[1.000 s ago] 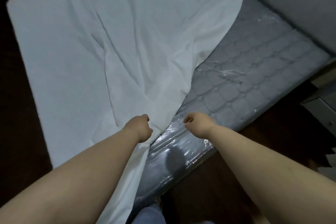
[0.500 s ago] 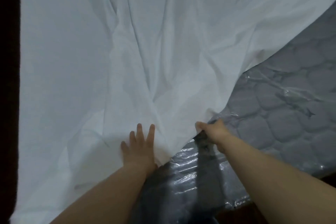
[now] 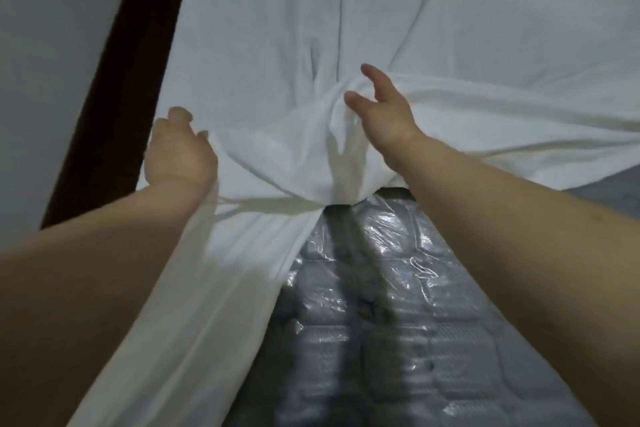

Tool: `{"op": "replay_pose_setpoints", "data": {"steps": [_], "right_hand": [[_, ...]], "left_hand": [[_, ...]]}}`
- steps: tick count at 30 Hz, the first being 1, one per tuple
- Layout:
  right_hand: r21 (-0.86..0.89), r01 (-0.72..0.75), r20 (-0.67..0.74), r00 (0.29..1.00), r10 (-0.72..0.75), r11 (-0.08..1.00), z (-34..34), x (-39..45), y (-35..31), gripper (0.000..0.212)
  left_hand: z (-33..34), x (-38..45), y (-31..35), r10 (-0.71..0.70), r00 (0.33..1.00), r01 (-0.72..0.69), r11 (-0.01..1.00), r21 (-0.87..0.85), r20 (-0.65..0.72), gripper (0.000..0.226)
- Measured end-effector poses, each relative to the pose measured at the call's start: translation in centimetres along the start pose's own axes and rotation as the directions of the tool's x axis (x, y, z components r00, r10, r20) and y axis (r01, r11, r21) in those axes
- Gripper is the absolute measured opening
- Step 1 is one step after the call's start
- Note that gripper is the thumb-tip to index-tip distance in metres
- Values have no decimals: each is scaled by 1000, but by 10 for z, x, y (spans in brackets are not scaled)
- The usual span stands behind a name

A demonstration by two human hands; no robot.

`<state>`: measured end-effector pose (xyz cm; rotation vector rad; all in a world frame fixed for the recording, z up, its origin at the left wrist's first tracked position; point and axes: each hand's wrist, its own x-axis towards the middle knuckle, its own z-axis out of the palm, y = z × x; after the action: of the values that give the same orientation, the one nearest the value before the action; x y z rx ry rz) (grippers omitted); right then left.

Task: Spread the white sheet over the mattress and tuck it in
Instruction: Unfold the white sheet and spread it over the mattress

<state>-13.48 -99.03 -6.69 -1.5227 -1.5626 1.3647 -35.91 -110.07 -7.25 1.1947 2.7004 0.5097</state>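
Grey plastic-wrapped mattress [image 3: 398,322] lay half bare, left hand [image 3: 178,152] clutched bunched white sheet [image 3: 294,45], right hand [image 3: 384,111] rested on it, fingers spread

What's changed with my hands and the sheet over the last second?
The left hand, flat on the white sheet before, now grips a fold. The right hand released the edge; its fingers are spread on the bunched cloth. The plastic-wrapped mattress remains partly bare.
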Motion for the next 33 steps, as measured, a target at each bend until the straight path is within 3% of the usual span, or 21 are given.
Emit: {"op": "replay_pose_setpoints", "data": {"steps": [2,4,8,10,14,17,20,22,25,27,30,32,33], "right_hand": [[-234,20,41,999,-11,972,9,1,8,46],[-413,-39,59,996,69,910,16,-14,45,40],[-602,-181,172,922,347,778,22,-57,137,36],[-668,-211,193,877,440,714,18,-67,164,36],[-702,-220,319,753,576,677,14,-69,189,48],[-673,-259,330,732,595,693,17,-66,200,61],[-652,-278,329,734,594,705,18,-65,202,67],[-660,-266,315,751,581,702,18,-67,198,64],[-659,-172,279,848,450,732,24,-70,179,66],[-653,-34,314,897,311,757,33,-75,158,78],[-624,157,441,880,179,766,46,-87,128,85],[-654,232,483,861,161,720,48,-100,111,74],[-679,262,479,866,143,686,43,-108,100,62]], "left_hand": [[10,-12,2,44,997,-44,999,-2,66,28],[39,-42,-3,132,958,-135,991,-6,253,20],[102,-105,-16,169,755,-226,974,11,634,33],[127,-120,-16,124,716,-196,980,28,687,48],[169,-117,-22,65,724,-192,975,110,687,81],[185,-106,-29,0,743,-181,963,201,670,67],[183,-98,-29,12,774,-178,964,198,633,37],[175,-98,-26,-10,800,-44,996,75,600,27],[152,-106,-21,-109,810,216,969,-120,576,10],[133,-115,-16,-117,790,290,936,-199,602,10],[102,-129,-5,38,702,261,915,-307,711,35],[80,-140,5,147,625,211,914,-347,767,40],[65,-146,9,166,619,178,922,-343,767,37]]}}
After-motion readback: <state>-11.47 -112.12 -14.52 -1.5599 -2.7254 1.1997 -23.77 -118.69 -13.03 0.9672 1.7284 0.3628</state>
